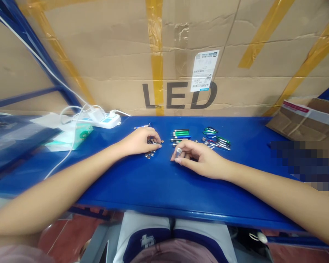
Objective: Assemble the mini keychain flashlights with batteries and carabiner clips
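My left hand is over a loose pile of small shiny round metal pieces, which look like button cells. Its thumb and forefinger come together at one small round metal piece. In my right hand, a short clear-and-silver cylinder is held between thumb and curled fingers, its round end facing up. Just behind that hand lies a row of green, blue and dark metal tubes. To their right are several carabiner clips and slim green-and-silver pieces.
A white power strip with plugs and cables sits at the back left, beside a green-and-white packet. Behind the blue table stands a large carton marked LED. An open cardboard box is at the right.
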Tool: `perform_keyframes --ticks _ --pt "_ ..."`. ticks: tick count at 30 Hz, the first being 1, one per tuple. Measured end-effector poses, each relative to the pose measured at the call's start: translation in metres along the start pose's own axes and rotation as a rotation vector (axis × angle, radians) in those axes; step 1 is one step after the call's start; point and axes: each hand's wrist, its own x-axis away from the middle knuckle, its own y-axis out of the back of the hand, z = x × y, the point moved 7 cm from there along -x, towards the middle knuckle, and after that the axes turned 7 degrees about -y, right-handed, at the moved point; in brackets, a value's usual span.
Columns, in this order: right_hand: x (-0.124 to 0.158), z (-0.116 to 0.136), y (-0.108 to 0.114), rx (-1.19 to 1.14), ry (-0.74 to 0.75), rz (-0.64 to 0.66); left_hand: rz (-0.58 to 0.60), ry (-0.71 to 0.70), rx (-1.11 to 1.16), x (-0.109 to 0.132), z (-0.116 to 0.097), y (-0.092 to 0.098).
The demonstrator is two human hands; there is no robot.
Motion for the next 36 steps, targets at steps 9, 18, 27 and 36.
perform_keyframes --ticks 9,18,27,36 --pt "0.005 0.011 -0.005 0.212 0.09 0.033 -0.013 0.021 0.005 0.0 0.002 0.001" --pt "0.005 0.012 -0.005 0.219 0.112 0.054 -0.023 0.041 -0.059 0.001 -0.002 0.001" --pt "0.004 0.008 -0.004 0.163 0.071 0.054 0.001 0.023 -0.009 -0.001 0.001 -0.002" --pt "0.003 0.003 -0.004 0.105 0.038 0.066 0.003 -0.051 -0.044 -0.001 -0.001 -0.007"
